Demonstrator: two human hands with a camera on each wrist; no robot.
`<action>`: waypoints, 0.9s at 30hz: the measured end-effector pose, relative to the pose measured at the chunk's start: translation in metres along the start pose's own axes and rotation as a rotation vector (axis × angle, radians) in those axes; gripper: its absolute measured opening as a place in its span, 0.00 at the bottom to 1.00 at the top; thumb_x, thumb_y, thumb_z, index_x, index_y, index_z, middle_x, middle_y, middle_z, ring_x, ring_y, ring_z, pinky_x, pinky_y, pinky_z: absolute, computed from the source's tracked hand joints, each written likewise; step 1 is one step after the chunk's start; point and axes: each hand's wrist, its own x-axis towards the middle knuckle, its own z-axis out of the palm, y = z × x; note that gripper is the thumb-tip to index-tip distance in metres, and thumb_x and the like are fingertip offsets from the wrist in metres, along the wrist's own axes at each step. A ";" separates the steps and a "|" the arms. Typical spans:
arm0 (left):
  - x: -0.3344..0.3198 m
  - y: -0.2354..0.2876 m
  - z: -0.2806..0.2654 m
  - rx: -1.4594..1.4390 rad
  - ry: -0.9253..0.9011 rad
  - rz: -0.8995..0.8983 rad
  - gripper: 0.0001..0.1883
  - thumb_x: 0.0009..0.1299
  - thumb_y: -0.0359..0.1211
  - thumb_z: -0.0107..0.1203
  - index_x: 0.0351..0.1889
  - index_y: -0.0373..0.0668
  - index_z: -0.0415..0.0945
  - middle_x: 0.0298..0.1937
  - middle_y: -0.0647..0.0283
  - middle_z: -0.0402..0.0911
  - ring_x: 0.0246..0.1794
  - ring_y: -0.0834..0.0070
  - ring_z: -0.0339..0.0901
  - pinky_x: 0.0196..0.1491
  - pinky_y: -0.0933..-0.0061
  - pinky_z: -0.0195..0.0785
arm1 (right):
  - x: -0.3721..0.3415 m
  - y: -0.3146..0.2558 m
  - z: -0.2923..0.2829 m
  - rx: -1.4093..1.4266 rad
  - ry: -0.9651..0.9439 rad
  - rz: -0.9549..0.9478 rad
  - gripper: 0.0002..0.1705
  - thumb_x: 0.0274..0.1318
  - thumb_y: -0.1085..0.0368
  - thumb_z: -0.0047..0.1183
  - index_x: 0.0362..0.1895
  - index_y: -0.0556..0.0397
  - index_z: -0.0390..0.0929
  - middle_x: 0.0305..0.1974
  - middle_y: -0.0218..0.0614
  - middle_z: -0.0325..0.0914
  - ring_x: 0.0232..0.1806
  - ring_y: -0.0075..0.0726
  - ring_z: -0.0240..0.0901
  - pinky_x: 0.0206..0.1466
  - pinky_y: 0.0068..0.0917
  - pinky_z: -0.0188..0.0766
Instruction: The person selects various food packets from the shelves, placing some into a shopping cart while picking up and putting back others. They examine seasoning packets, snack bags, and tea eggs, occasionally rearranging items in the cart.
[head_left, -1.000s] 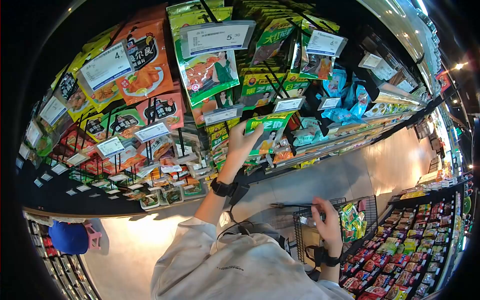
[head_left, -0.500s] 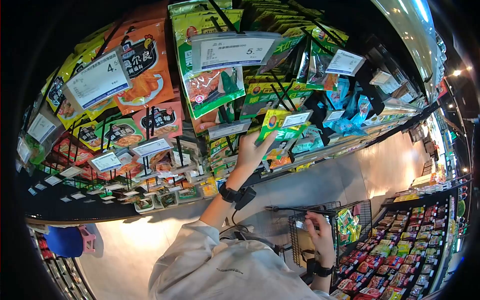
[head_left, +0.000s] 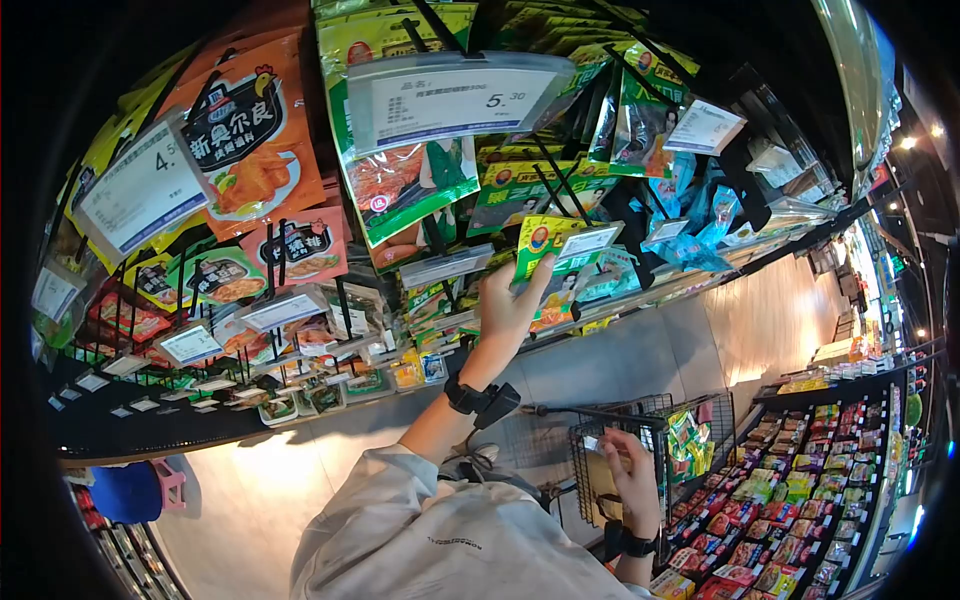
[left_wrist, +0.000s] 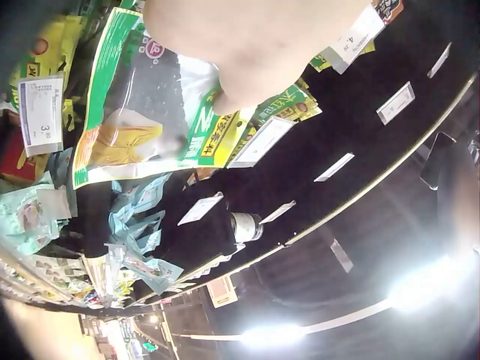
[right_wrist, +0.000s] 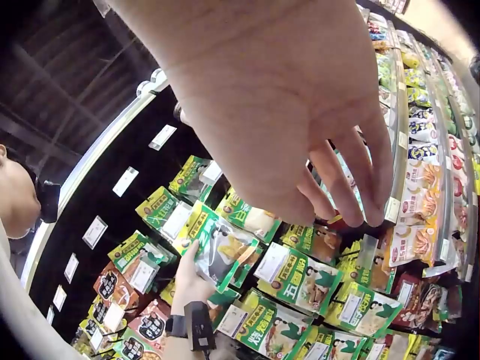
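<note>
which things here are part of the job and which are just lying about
Likely part of the job:
left hand, holding a green packet
right hand, by the cart
wire cart with bags inside

Just about:
orange packet
blue packets
price tags
pink stool

Above the left hand [head_left: 512,308], the near tag [head_left: 455,98] is displaying "5.30". Up and left of that hand, the far tag [head_left: 145,188] is displaying "4.5", the orange packet [head_left: 255,135] is bearing "新奥尔良", and the pink packet [head_left: 305,240] is bearing "猪排".
</note>
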 end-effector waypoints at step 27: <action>0.000 -0.007 0.008 0.147 0.138 0.084 0.19 0.70 0.40 0.64 0.29 0.31 0.80 0.15 0.63 0.69 0.19 0.84 0.54 0.22 0.72 0.52 | -0.008 0.022 0.002 0.039 -0.008 0.003 0.14 0.65 0.71 0.53 0.54 0.59 0.77 0.43 0.48 0.82 0.44 0.45 0.82 0.49 0.33 0.75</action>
